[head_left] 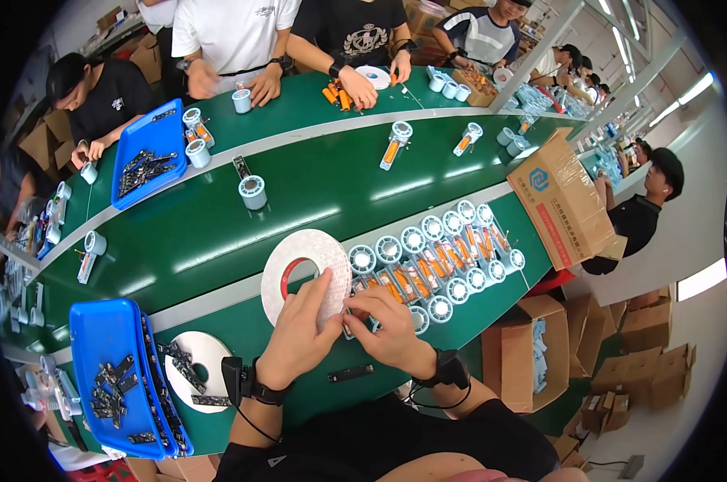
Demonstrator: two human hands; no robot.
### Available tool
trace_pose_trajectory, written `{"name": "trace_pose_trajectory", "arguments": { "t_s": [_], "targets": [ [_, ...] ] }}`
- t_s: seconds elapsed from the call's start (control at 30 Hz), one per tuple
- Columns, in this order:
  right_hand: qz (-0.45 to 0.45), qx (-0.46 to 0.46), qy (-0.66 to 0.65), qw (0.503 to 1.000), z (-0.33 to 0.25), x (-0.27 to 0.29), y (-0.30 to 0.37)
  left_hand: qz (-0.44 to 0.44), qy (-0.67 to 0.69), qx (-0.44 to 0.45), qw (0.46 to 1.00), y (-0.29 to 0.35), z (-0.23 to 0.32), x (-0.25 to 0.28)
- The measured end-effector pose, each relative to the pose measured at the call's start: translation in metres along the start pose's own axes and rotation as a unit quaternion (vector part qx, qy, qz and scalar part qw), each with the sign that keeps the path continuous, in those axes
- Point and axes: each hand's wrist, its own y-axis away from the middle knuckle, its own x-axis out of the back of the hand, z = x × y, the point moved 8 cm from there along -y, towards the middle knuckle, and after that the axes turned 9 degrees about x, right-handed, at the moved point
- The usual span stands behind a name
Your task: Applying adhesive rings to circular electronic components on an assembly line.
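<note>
A large white roll of stickers or tape (323, 245), with a brown inner ring, stands over the green bench. My left hand (303, 325) grips it, fingers lying across its face and thumb near its lower right edge. Close beside that thumb, my right hand (392, 328) has its fingertips pinched together; whatever they hold is too small to make out. Just beyond the right hand, two rows of light blue round-headed fan housings (412, 239) lie with orange cylindrical batteries (428, 273) between them. A narrow black circuit board (351, 373) rests on the bench nearer to me.
At left sit stacked blue trays (86, 345) of circuit boards and another white roll (219, 349) with boards on it. A green conveyor (315, 193) carries spaced housings beyond. Cardboard boxes (560, 201) stand at right. Several people work across the belt.
</note>
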Motion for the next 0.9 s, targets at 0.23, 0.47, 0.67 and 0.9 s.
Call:
{"name": "trace_pose_trajectory", "arguments": {
  "t_s": [0.23, 0.47, 0.67, 0.9],
  "targets": [
    [0.005, -0.030, -0.038, 0.999, 0.002, 0.004, 0.001, -0.010, -0.012, -0.008, 1.000, 0.002, 0.004, -0.004],
    [0.024, -0.016, -0.071, 0.997, 0.003, 0.004, 0.004, -0.023, 0.004, 0.007, 1.000, 0.002, 0.005, -0.002],
    [-0.022, -0.042, -0.093, 0.994, 0.007, 0.000, -0.002, -0.069, 0.024, 0.040, 0.997, 0.003, 0.000, -0.003],
    [-0.108, 0.033, -0.066, 0.991, 0.001, 0.001, -0.021, -0.050, 0.043, 0.001, 0.998, 0.001, 0.000, -0.004]
  ]
}}
